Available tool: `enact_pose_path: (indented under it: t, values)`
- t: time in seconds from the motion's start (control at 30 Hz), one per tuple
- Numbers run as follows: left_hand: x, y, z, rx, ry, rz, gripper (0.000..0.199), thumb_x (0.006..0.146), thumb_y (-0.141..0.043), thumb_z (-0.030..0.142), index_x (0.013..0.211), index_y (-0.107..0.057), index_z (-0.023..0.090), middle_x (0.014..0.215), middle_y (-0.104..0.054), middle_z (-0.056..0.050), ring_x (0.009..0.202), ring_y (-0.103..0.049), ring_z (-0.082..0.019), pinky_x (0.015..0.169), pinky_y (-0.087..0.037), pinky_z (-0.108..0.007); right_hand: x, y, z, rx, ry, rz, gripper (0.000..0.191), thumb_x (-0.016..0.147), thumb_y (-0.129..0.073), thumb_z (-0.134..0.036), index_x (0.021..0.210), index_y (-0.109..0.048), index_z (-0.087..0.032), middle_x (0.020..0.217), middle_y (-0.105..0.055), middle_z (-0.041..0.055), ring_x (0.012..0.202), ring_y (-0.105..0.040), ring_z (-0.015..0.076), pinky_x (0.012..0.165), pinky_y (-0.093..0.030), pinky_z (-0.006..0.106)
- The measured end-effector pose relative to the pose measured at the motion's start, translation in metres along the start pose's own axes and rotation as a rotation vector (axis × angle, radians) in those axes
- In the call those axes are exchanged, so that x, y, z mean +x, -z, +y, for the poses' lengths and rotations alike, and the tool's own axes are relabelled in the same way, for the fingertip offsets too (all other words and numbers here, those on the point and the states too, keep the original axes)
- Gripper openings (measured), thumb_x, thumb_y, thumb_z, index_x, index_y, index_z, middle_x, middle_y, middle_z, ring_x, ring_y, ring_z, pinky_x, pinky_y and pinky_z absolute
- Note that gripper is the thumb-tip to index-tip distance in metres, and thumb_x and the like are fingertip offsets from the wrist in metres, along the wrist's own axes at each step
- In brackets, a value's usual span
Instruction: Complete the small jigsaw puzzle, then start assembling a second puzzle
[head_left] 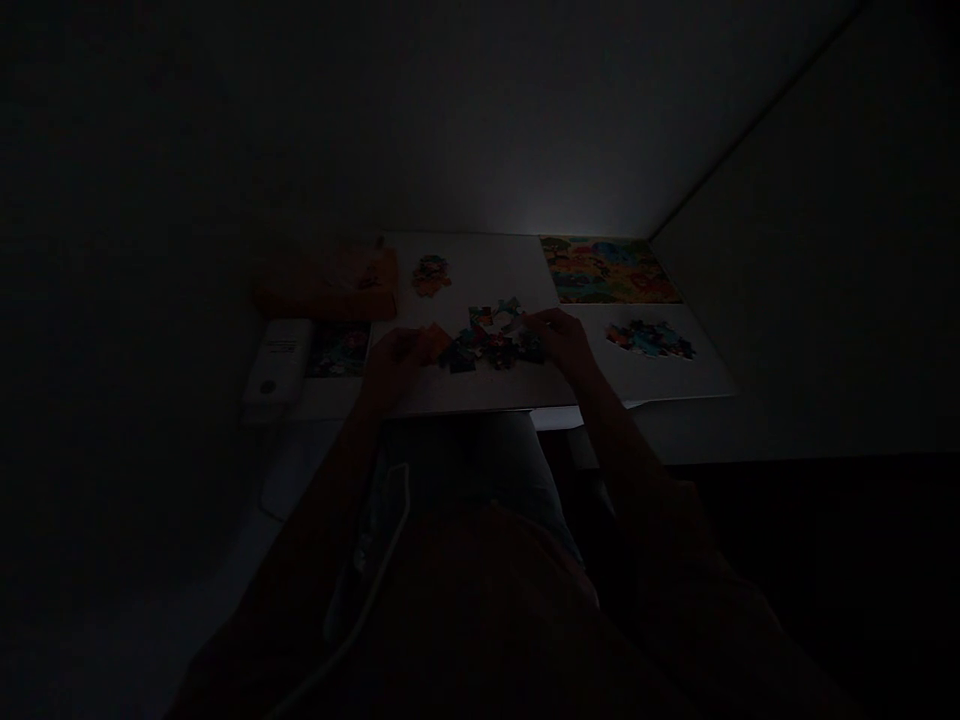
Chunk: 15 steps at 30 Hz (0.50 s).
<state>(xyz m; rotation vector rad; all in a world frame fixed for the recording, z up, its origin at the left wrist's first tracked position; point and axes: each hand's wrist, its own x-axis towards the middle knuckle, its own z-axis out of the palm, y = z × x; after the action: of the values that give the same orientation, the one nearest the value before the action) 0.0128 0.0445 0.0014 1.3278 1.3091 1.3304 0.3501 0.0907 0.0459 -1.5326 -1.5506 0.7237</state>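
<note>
The scene is very dark. In the middle of the white table lies a cluster of jigsaw puzzle pieces (499, 345), some of which look joined. My left hand (391, 365) is at the left of this cluster, its fingers closed on an orange puzzle piece (435, 342). On the other side, my right hand (562, 340) has its fingertips pinched together at the cluster's upper right edge, on what looks like a puzzle piece (517, 310). Fine detail at both sets of fingertips is lost in the dark.
An orange box (330, 285) stands at the back left, near a white device (277, 362) and a dark picture (339, 348). Smaller piles of pieces lie behind (431, 276) and to the right (651, 340). A colourful puzzle picture (611, 270) lies at the back right by the wall.
</note>
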Motion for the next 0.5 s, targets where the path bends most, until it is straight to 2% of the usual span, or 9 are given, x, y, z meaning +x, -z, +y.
enact_pose_path:
  t: [0.1,0.17,0.23,0.33,0.4,0.5]
  values:
    - [0.000,0.000,-0.001,0.002,-0.005,0.016,0.065,0.085,-0.092,0.081,0.110,-0.077,0.023,0.109,-0.085,-0.009,0.097,-0.084,-0.026,0.086,-0.072,-0.040,-0.001,-0.006,0.012,-0.190,0.090,0.020,0.030,0.097,-0.078,-0.054,0.101,-0.085,-0.025,0.116,-0.080,0.0150,0.114,-0.077,0.0357,0.112,-0.060,0.057]
    - [-0.002,0.000,0.000,-0.004,-0.005,0.013,0.063,0.087,-0.092,0.080,0.113,-0.081,0.023,0.110,-0.086,-0.010,0.096,-0.084,-0.025,0.086,-0.071,-0.040,-0.006,-0.012,0.008,-0.193,0.154,0.022,0.035,0.100,-0.075,-0.057,0.110,-0.085,-0.025,0.123,-0.080,0.0165,0.117,-0.076,0.0358,0.111,-0.060,0.056]
    - [-0.004,0.000,0.001,-0.022,-0.030,-0.007,0.058,0.090,-0.092,0.077,0.114,-0.085,0.024,0.112,-0.087,-0.009,0.098,-0.084,-0.025,0.089,-0.071,-0.040,-0.014,-0.023,-0.004,-0.100,0.163,-0.073,0.043,0.104,-0.070,-0.066,0.114,-0.083,-0.026,0.117,-0.082,0.0131,0.109,-0.077,0.0330,0.101,-0.062,0.050]
    - [-0.007,0.001,0.003,0.030,-0.185,-0.040,0.042,0.097,-0.091,0.067,0.110,-0.090,0.028,0.115,-0.085,-0.008,0.107,-0.083,-0.025,0.098,-0.070,-0.043,-0.026,-0.044,-0.031,-0.018,0.179,-0.294,0.055,0.107,-0.063,-0.079,0.100,-0.079,-0.027,0.095,-0.081,0.0071,0.090,-0.074,0.0284,0.085,-0.057,0.044]
    - [-0.008,0.001,0.003,0.095,-0.313,-0.049,0.033,0.100,-0.090,0.063,0.107,-0.092,0.030,0.116,-0.084,-0.008,0.111,-0.081,-0.024,0.101,-0.069,-0.043,-0.030,-0.056,-0.047,-0.019,0.202,-0.386,0.061,0.106,-0.061,-0.083,0.091,-0.076,-0.026,0.088,-0.078,0.0061,0.085,-0.072,0.0271,0.082,-0.054,0.043]
    - [-0.009,0.001,0.001,0.149,-0.413,-0.076,0.029,0.102,-0.089,0.060,0.106,-0.092,0.031,0.121,-0.081,-0.007,0.117,-0.080,-0.024,0.104,-0.068,-0.043,-0.029,-0.065,-0.058,0.050,0.187,-0.439,0.058,0.102,-0.067,-0.081,0.091,-0.078,-0.025,0.091,-0.080,0.0063,0.087,-0.072,0.0266,0.083,-0.053,0.042]
